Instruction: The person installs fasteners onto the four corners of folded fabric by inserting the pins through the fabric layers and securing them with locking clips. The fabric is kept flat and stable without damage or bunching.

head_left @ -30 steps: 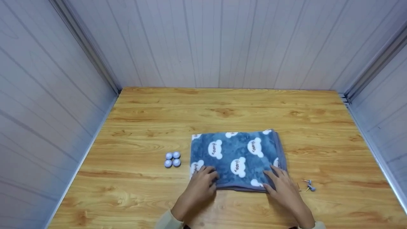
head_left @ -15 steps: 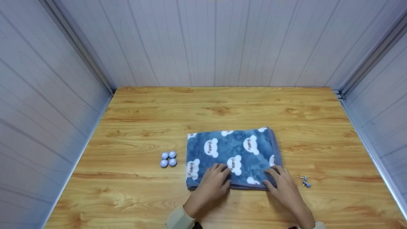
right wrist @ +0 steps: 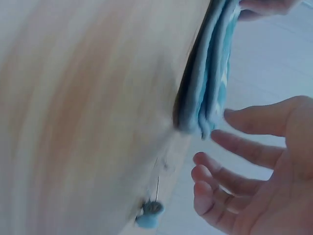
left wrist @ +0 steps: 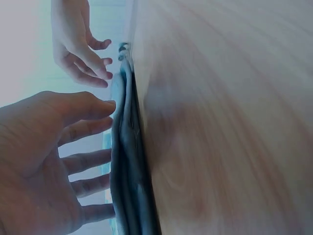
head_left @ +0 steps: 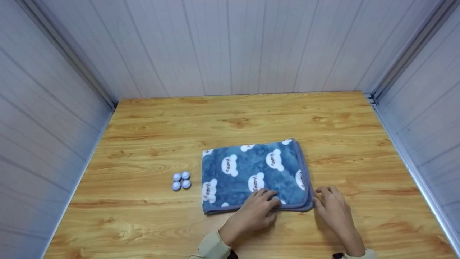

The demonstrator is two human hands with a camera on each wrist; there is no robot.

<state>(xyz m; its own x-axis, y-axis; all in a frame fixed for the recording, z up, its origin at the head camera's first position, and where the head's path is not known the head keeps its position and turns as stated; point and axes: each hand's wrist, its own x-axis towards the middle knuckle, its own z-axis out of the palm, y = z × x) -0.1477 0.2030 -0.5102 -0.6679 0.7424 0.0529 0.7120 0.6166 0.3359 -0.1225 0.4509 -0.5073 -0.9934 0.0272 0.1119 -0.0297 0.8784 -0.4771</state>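
A folded blue fleece blanket (head_left: 237,176) with white bear heads lettered "Happy" lies on the wooden table (head_left: 161,226). My left hand (head_left: 257,210) rests on its near edge, right of the middle. The left wrist view shows that hand (left wrist: 54,161) with fingers spread, their tips against the layered edge. At the near right corner is my right hand (head_left: 334,208), its thumb and fingertips just beside the border. In the right wrist view, the thumb and forefinger of the right hand (right wrist: 264,166) are at the blanket's corner (right wrist: 208,120), apart from each other; contact is hard to tell.
Several small pale round caps (head_left: 181,181) sit grouped left of the blanket. Thin pins with blue heads (right wrist: 149,215) lie near the right hand in the right wrist view; in the head view that hand hides them. Panelled walls (head_left: 215,46) stand around the table.
My left hand has slid right along the blanket's near edge. The right hand has come off the blanket's top to beside its right corner. The view has shifted slightly.
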